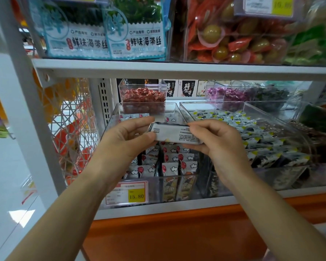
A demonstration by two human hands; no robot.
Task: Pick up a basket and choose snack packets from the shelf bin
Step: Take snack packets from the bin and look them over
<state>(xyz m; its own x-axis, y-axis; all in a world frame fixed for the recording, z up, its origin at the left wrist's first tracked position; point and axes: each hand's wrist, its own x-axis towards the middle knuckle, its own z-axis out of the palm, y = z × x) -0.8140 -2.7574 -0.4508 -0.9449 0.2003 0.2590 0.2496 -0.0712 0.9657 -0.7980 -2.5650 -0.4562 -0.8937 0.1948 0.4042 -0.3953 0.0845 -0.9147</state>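
Held: small white crinkly plastic snack packet (174, 133) above clear acrylic shelf bin (120, 113) | left hand (128, 137), right hand (215, 137) pinched its ends | likely light, soft, slippery; edges gave best hold

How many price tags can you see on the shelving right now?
2. One price tag sits on the front of the clear bin under the hands, reading 15.80. Another tag is at top right, partly cut off. Others may be hidden.
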